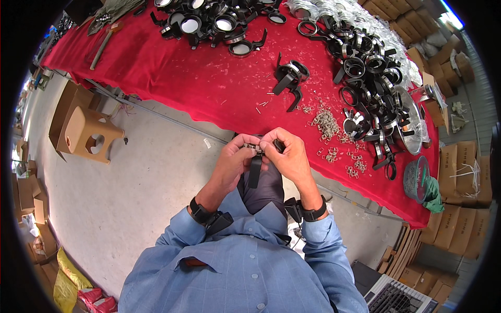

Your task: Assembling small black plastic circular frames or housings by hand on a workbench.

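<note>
Above my lap, both hands are closed together on a black ring-shaped part with a strap-like handle (pixel 254 173). My left hand (pixel 231 165) pinches it near a small metal clip (pixel 255 148). From the other side, my right hand (pixel 288 163) grips it, with a dark curved piece showing by the fingers. The fingers cover much of the part. Past my hands, on the red-covered table (pixel 209 99), lie a few similar black ring parts (pixel 290 78). To their right is a loose pile of small metal clips (pixel 326 125).
Black ring parts with metal bands (pixel 365 68) heap up at the right, beside clear plastic wrapping (pixel 344 13). Another heap (pixel 209 23) has white discs. A round clear tub (pixel 416 179) stands at the table's right end. Left are a tan stool (pixel 94 133) and cardboard boxes (pixel 31 193).
</note>
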The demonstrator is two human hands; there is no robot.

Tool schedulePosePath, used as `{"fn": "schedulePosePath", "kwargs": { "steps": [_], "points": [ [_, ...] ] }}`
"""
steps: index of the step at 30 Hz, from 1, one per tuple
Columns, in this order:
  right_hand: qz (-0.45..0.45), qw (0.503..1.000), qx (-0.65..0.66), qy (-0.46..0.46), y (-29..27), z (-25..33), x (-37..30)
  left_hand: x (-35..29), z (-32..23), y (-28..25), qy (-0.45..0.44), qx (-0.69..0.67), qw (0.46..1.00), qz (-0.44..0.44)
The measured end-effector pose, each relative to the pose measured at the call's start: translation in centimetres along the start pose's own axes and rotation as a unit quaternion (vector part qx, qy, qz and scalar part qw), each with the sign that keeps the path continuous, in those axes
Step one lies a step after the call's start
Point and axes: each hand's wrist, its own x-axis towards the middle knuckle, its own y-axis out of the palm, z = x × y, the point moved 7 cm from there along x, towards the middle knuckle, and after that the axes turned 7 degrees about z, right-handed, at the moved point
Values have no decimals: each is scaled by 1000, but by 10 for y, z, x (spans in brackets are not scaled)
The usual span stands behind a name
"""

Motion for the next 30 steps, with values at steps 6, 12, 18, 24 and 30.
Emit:
{"fn": "schedulePosePath", "kwargs": {
  "steps": [6,12,18,24,30],
  "points": [
    [0,1000,-14,1,0,0,0,-1,-2,2,0,7,1000,-5],
    [3,1000,-8,0,1,0,-1,-1,-1,1,-3,12,1000,-5],
    [4,1000,10,1,2,-7,-1,-2,2,-1,-2,8,1000,-3],
    [9,1000,2,-4,4,-12,-3,-4,5,-5,-9,12,1000,4],
    [16,1000,18,18,6,-29,-4,-4,14,-10,-28,8,1000,-6]
  ]
}}
